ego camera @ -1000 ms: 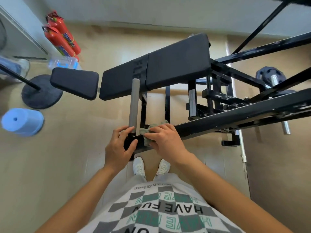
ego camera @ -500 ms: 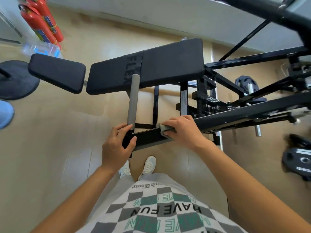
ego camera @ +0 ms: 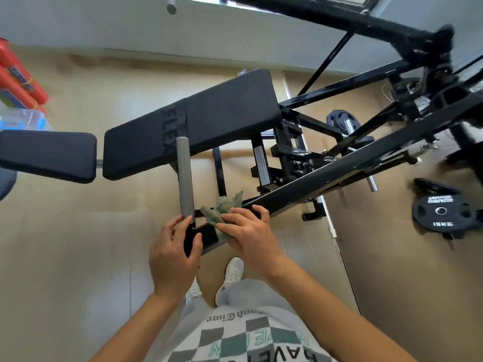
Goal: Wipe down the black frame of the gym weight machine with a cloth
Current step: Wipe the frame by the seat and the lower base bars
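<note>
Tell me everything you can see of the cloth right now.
The cloth is a small grey-green rag, soft and crumpled. It lies bunched on the black frame beam near its close end, beside the grey bar. The right hand holds it against the beam, thumb and fingers curled over its lower part; a loose corner sticks up free.
</note>
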